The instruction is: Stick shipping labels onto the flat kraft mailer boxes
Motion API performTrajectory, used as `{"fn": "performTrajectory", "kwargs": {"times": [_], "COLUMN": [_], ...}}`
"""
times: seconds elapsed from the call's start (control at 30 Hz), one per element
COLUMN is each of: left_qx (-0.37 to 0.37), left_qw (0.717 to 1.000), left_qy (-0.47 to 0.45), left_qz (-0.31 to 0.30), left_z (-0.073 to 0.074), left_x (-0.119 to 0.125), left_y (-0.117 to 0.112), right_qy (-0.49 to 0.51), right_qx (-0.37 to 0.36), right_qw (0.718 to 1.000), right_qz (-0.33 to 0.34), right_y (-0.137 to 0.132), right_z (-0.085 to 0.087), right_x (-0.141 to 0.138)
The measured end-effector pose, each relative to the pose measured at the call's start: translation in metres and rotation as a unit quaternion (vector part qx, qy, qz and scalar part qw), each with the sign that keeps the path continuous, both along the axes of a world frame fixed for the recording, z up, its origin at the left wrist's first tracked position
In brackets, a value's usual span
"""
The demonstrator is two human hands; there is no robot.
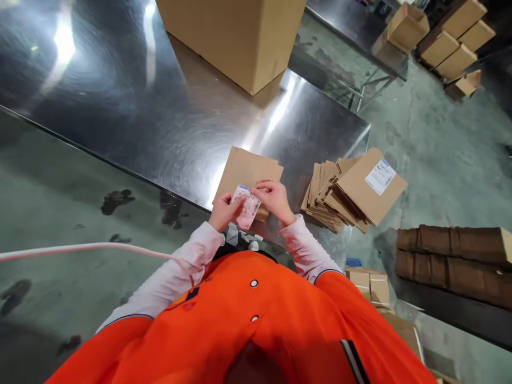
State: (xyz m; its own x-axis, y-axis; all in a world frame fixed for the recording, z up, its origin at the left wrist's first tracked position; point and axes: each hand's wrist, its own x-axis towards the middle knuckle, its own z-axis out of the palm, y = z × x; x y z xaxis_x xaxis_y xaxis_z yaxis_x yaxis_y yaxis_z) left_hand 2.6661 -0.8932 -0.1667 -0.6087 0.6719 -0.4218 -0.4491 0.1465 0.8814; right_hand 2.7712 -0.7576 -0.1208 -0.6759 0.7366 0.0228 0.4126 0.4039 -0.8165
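A printed shipping label (247, 212) with a blue strip and a barcode is held up between my hands. My left hand (224, 211) pinches its left side, thumb on the face. At its upper right corner, my right hand (274, 199) has fingers and thumb closed on the edge. Beneath and behind the label, flat folded cardboard (248, 166) lies on the steel table near its front edge. To the right of my hands sits an uneven pile of flattened cartons (326, 192); the top one carries a white label (380, 176).
A large carton (224, 40) stands on the steel table (120, 106) at the back. Bundled brown cardboard (452, 248) lies at right, more strapped cardboard (370, 285) nearer me. Cartons (452, 50) are stacked far right. A pale cable (88, 247) crosses at left.
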Motion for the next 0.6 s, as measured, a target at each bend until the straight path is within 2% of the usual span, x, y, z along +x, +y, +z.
{"fn": "performTrajectory", "kwargs": {"times": [0.13, 0.23, 0.3, 0.47, 0.53, 0.6], "left_qx": [-0.010, -0.041, -0.060, -0.094, -0.109, -0.128], "left_qw": [0.980, 0.966, 0.963, 0.954, 0.958, 0.963], "left_qy": [-0.152, -0.208, -0.218, -0.217, -0.187, -0.150], "left_qz": [-0.128, -0.148, -0.148, -0.182, -0.186, -0.186], "left_z": [-0.008, -0.012, -0.013, -0.019, -0.026, -0.033], "left_x": [-0.009, -0.014, -0.015, -0.015, -0.013, -0.010], "left_y": [0.001, -0.004, -0.008, -0.020, -0.035, -0.059], "right_qy": [-0.079, -0.140, -0.172, -0.196, -0.214, -0.230], "right_qx": [0.045, 0.049, 0.049, 0.065, 0.088, 0.145], "right_qw": [0.994, 0.983, 0.975, 0.969, 0.964, 0.954], "right_qz": [-0.063, -0.113, -0.133, -0.133, -0.134, -0.129], "right_y": [0.051, 0.088, 0.103, 0.110, 0.106, 0.099], "right_z": [-0.008, -0.019, -0.028, -0.045, -0.047, -0.049], "right_x": [-0.032, -0.053, -0.062, -0.065, -0.062, -0.061]}}
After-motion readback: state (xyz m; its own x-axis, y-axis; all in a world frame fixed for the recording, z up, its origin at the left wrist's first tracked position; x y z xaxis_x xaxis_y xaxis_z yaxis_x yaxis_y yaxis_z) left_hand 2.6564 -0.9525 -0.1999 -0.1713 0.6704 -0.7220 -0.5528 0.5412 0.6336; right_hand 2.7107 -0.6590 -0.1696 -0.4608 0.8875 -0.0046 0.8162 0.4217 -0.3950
